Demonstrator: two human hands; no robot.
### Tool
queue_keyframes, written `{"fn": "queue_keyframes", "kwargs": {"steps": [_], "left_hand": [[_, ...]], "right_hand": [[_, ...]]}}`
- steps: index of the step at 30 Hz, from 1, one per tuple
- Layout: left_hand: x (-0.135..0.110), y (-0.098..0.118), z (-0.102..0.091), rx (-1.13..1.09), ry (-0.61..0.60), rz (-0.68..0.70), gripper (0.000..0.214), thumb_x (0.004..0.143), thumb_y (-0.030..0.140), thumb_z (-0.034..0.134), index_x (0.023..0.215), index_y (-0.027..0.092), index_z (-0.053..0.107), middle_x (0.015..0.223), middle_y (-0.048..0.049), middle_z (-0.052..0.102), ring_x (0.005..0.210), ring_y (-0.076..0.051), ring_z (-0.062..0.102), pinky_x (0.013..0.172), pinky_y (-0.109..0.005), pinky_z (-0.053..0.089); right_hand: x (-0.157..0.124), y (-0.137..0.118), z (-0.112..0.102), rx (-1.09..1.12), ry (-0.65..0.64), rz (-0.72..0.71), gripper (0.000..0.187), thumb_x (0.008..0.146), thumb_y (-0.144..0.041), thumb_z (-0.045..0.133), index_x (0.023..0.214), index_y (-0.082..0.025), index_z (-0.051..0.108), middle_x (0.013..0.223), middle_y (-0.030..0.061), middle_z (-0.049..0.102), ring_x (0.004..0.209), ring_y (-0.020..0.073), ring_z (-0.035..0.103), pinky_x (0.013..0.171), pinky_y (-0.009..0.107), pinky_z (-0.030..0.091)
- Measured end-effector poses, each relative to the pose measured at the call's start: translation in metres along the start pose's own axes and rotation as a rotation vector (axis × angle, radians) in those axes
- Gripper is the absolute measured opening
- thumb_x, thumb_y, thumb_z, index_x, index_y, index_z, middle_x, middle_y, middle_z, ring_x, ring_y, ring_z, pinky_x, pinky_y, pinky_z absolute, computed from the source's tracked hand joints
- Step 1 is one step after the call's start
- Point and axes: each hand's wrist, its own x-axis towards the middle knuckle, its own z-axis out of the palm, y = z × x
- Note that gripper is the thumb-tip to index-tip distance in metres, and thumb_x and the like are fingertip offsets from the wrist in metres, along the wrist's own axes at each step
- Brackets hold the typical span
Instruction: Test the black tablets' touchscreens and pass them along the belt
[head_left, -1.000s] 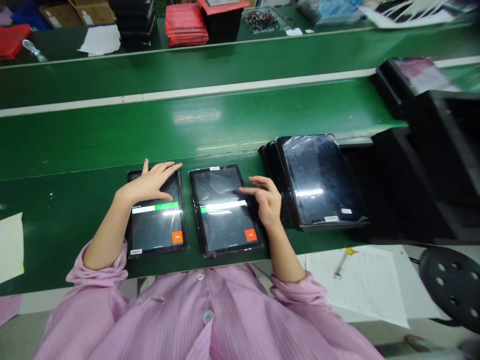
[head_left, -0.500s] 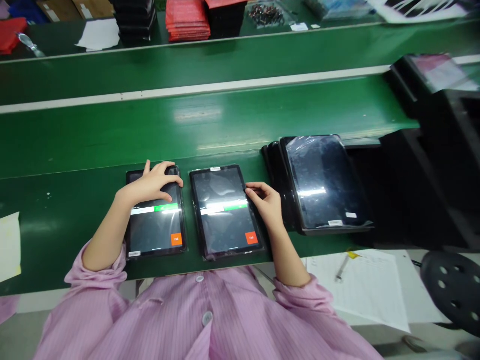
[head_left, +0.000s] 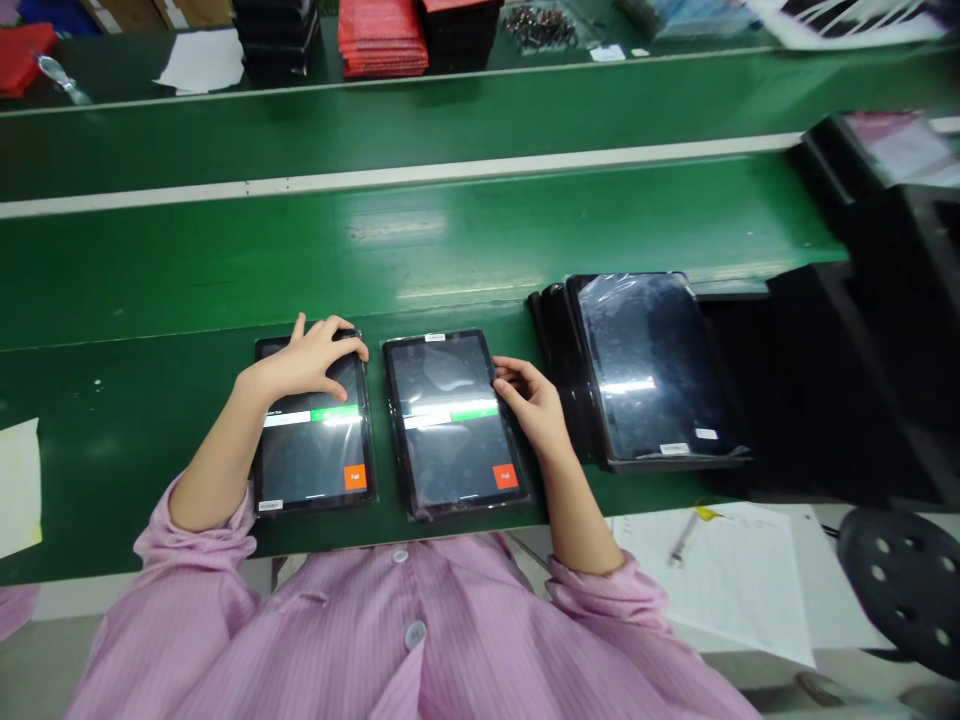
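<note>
Two black tablets in clear film lie side by side on the green bench, their screens lit with a white-and-green bar and an orange-red "Fail" box. Over the upper part of the left tablet (head_left: 311, 460) rests my left hand (head_left: 309, 362), fingers spread, one fingertip at its upper right edge. My right hand (head_left: 536, 408) has thumb and fingers closed at the right edge of the right tablet (head_left: 450, 455); the undersides of those fingers are hidden. Just right of this hand sits a stack of dark tablets (head_left: 652, 360), the top one film-wrapped with its screen dark.
Dark trays or boxes (head_left: 795, 390) crowd the bench's right side. Below them are a paper sheet (head_left: 735, 590) and a round black stool seat (head_left: 900, 585). Red pouches (head_left: 381, 40) and a bag of small metal parts (head_left: 540, 28) are on the back shelf.
Both hands keep nearly the same places on the two tablets. The view has shifted slightly; the tablets show no clear movement on the bench.
</note>
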Motion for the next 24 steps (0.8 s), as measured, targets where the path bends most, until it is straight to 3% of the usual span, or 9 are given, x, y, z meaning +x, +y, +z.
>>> {"fn": "queue_keyframes", "kwargs": {"steps": [9, 19, 21, 24], "left_hand": [[0.0, 0.001, -0.004, -0.001, -0.002, 0.01, 0.049, 0.075, 0.053, 0.075, 0.118, 0.033, 0.061, 0.134, -0.0063, 0.044, 0.137, -0.035, 0.038, 0.115, -0.07, -0.009], [0.003, 0.007, -0.008, 0.075, -0.01, 0.004, 0.049, 0.074, 0.047, 0.077, 0.118, 0.031, 0.061, 0.133, -0.0083, 0.047, 0.132, -0.033, 0.045, 0.116, -0.07, 0.003], [0.001, 0.008, -0.007, 0.037, -0.007, -0.031, 0.06, 0.074, 0.047, 0.077, 0.128, 0.032, 0.055, 0.138, -0.0095, 0.047, 0.134, -0.034, 0.043, 0.116, -0.069, 0.006], [-0.002, 0.009, -0.004, 0.017, 0.002, -0.094, 0.088, 0.076, 0.048, 0.075, 0.15, 0.031, 0.03, 0.148, -0.013, 0.044, 0.14, -0.036, 0.037, 0.116, -0.071, 0.003]], "right_hand": [[0.0, -0.003, -0.001, -0.026, -0.03, -0.02, 0.035, 0.085, -0.036, 0.066, 0.117, -0.024, 0.067, 0.104, 0.0064, 0.068, 0.095, 0.0234, 0.063, 0.085, 0.04, 0.052], [0.003, 0.0, 0.0, 0.043, -0.069, 0.01, 0.035, 0.083, -0.036, 0.065, 0.116, -0.024, 0.065, 0.1, 0.0046, 0.065, 0.091, 0.0215, 0.061, 0.085, 0.038, 0.05], [0.007, 0.003, -0.001, 0.066, -0.086, 0.015, 0.035, 0.082, -0.034, 0.065, 0.115, -0.025, 0.064, 0.099, 0.0036, 0.064, 0.089, 0.0203, 0.06, 0.085, 0.037, 0.05], [0.024, 0.006, 0.001, 0.105, -0.12, 0.041, 0.037, 0.078, -0.033, 0.065, 0.115, -0.027, 0.064, 0.097, 0.0024, 0.064, 0.087, 0.0198, 0.06, 0.085, 0.037, 0.051]]}}
